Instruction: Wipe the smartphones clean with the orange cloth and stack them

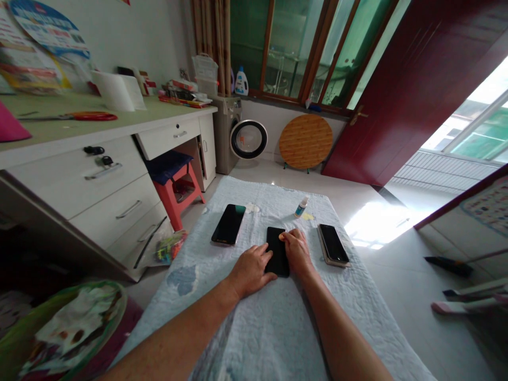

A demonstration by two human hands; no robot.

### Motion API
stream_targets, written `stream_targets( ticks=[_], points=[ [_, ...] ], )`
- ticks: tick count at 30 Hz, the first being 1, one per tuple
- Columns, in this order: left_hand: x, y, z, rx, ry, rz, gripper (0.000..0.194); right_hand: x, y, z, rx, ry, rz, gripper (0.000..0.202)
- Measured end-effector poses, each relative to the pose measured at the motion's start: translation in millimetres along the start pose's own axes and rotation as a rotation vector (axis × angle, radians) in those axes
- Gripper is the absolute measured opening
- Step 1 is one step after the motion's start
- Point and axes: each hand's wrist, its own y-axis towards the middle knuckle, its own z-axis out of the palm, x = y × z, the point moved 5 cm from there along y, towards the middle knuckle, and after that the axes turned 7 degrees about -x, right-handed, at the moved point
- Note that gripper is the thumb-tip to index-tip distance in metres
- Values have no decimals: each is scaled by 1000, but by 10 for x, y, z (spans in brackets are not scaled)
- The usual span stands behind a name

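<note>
A black phone (277,251) lies flat on the quilted cloth in front of me. My left hand (251,269) rests at its left edge, fingers stretched out over that side and thumb apart by the lower corner. Over the phone's upper right part, my right hand (297,248) is closed, pinching a small orange-yellow pad (282,236) against the screen; its exact kind is too small to make out. To the left lies a larger dark tablet or phone (229,224). On the right is another phone (334,243) in an open case. A small spray bottle (301,207) stands beyond my right hand.
A pale blue quilted cloth (254,328) covers the work surface. Left are a white desk (115,180), a red stool (180,185) and a full waste bin (125,312). Behind stand a washing machine (224,132) with its door open and a round wooden board (305,140).
</note>
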Motion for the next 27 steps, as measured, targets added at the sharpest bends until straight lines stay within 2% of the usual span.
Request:
stream_targets(
  ticks=[6, 8, 13, 19, 27],
  points=[
    [-15, 10, -27, 2, -35, 3, 58, 318, -76, 50, 127, 65, -199, 27],
    [-20, 15, -39, 3, -47, 5, 59, 360, -102, 58, 140, 85, -229, 27],
    [-18, 18, -32, 11, -24, -2, 57, 165, -56, 26, 113, 29, -146, 30],
    [4, 11, 11, -6, -29, 5, 55, -79, 141, -21, 69, -45, -43, 29],
    [3, 20, -17, 13, -28, -4, 55, 75, 413, 137, 135, -176, -68, 28]
  ],
)
